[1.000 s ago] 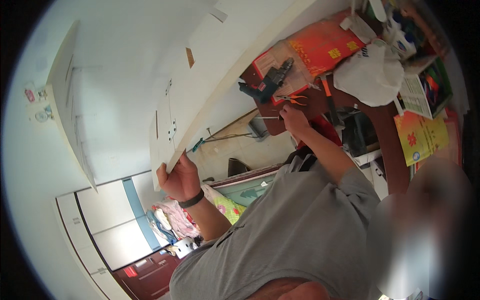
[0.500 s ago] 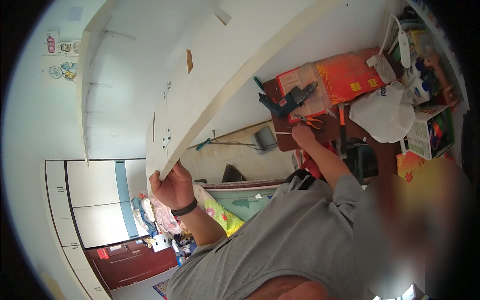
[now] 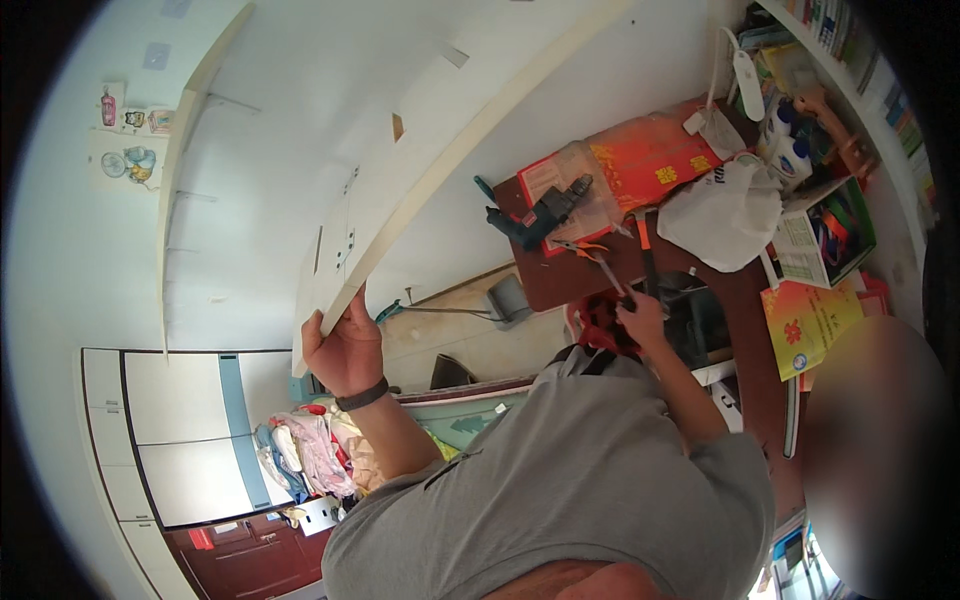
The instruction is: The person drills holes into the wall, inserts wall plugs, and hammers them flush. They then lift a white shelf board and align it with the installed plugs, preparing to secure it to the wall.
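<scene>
My left hand (image 3: 343, 345), with a dark band at its wrist, grips the lower end of a long white board (image 3: 440, 185) between thumb and fingers. The board slants up and away to the right, with small holes and cutouts on its face. Over the near edge of a dark brown table (image 3: 545, 285), my right hand (image 3: 643, 318) is closed around the dark handle of a screwdriver (image 3: 612, 276). Its pale shaft points toward orange-handled pliers (image 3: 580, 247). Just beyond, to the right, lies a hammer (image 3: 645, 240) with an orange upper part.
A dark green power drill (image 3: 545, 215) rests on a red booklet, beside a white plastic bag (image 3: 725, 215). A desk lamp (image 3: 745, 75) and bottles stand behind. Another white shelf board (image 3: 185, 150) juts from the wall at left. A grey dustpan (image 3: 508, 300) is on the floor.
My right hand has drawn back from the table's edge toward my body, and the screwdriver now shows in it. My left hand keeps its hold on the board. The whole view has shifted slightly.
</scene>
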A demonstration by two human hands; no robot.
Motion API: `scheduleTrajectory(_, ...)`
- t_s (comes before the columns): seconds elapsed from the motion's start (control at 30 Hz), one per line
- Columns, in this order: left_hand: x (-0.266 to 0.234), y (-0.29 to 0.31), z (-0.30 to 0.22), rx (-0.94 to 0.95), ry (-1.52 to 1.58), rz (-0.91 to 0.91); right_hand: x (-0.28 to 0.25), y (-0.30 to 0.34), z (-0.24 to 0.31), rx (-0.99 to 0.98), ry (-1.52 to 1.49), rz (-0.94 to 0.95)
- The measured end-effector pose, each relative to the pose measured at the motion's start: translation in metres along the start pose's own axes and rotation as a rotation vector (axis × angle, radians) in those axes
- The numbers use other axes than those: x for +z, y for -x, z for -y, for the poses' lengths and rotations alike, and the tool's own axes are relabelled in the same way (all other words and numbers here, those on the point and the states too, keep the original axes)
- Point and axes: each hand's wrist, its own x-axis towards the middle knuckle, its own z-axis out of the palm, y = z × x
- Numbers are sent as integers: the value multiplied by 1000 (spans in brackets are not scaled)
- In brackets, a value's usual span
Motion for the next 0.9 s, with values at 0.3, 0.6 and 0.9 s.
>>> scheduleTrajectory(0.3, -17, -28, 51, -222, -58, -198, -136, 159, -31, 480, -226, -361)
scheduleTrajectory(0.6, -75, -97, 138, -553, -27, -349, -98, 196, -27, 471, -316, -597)
scheduleTrajectory(0.9, -118, -162, 193, -822, 154, -428, -84, 222, -2, 577, -272, -680)
